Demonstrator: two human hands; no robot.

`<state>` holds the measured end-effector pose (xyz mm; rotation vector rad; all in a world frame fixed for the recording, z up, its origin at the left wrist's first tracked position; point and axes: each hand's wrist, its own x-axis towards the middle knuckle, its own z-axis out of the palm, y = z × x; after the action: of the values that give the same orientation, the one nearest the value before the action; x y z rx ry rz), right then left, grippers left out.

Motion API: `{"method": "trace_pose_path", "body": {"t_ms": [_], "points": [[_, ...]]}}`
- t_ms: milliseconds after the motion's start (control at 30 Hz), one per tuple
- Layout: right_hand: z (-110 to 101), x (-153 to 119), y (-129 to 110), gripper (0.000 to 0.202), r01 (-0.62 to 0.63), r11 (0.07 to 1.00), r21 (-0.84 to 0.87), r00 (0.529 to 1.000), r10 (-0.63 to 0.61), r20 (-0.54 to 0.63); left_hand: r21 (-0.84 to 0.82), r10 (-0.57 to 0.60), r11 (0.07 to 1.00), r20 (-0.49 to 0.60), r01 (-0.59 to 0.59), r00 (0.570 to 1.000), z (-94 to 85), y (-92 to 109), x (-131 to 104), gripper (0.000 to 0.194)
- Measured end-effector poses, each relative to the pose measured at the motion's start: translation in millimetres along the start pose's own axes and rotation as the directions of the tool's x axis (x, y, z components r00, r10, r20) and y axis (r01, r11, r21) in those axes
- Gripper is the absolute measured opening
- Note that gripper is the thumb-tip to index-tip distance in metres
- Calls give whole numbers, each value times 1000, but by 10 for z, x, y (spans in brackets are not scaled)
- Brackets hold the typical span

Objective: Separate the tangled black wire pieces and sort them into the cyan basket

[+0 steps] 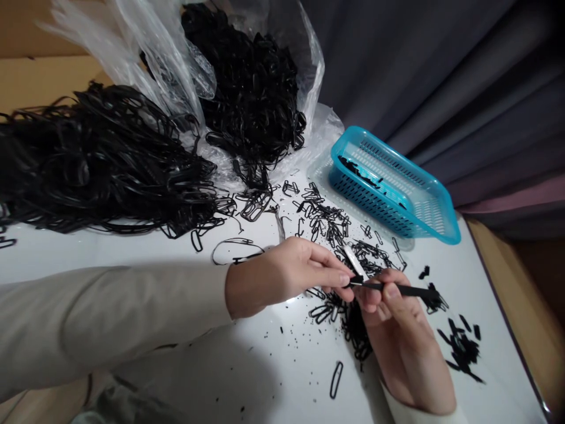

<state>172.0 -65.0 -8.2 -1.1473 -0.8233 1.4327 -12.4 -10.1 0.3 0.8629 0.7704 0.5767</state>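
Observation:
My left hand comes in from the left, thumb and fingers pinched on a small black piece. A slim black tool with a thin metallic tip lies in the closed fingers of my right hand. Its tip meets the left fingertips; whether it has one blade or two arms I cannot tell. Under and behind both hands spread many small black rubbery loops, heaped loosely. A narrow white strip rests among them, just beyond the fingertips. One single loop lies nearer to me.
A blue perforated basket holding a few black bits stands at the back right. Left lies a large pile of black rubbery strips; behind it, a clear plastic bag holds more. Short black pieces are heaped near the white table's right edge.

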Motion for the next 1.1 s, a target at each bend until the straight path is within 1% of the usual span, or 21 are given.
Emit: {"method": "trace_pose_path", "body": {"t_ms": [100,200,333,467,533,600,667,700,767,833,900,967,1000,1100], "points": [[-6,0,4,12,-95,994,61,995,95,9,-9,8,1000,12,-8,1000,-10,-17,13,8],[16,2,1,13,-137,985,102,991,137,9,-4,26,1000,20,-26,999,-19,-30,34,8],[48,11,11,12,-126,986,108,991,129,-23,1,43,999,42,-43,998,-22,-42,56,6],[63,-35,34,9,-89,994,64,995,85,58,-5,27,1000,60,-27,998,-31,-87,76,9],[79,-79,35,8,-55,998,24,995,53,88,-35,43,999,78,-40,996,-41,-110,84,12],[84,-115,24,8,16,999,-29,998,-14,66,-40,62,997,70,-59,996,-49,-111,79,13],[65,-128,6,8,145,982,-124,989,-147,-5,-3,46,999,57,-46,997,-49,-81,58,13],[46,-126,-2,8,225,955,-192,970,-239,-53,19,30,999,52,-31,998,-46,-57,41,14],[4,-115,-11,10,355,873,-333,901,-415,-128,49,-9,999,42,7,999,-34,-5,5,15],[-20,-106,-6,10,443,783,-436,829,-543,-134,67,-33,997,29,31,999,-23,37,-24,17],[-17,-110,10,8,501,718,-483,784,-613,-99,76,-30,997,21,28,999,-16,58,-38,18],[4,-123,27,7,537,671,-511,756,-651,-61,83,-24,996,19,23,1000,-16,61,-38,20],[15,-131,34,6,540,659,-523,754,-655,-46,87,-23,996,19,21,1000,-17,59,-36,20],[29,-146,45,4,520,647,-558,770,-637,-20,92,-27,995,15,26,1000,-20,53,-31,19]]}}
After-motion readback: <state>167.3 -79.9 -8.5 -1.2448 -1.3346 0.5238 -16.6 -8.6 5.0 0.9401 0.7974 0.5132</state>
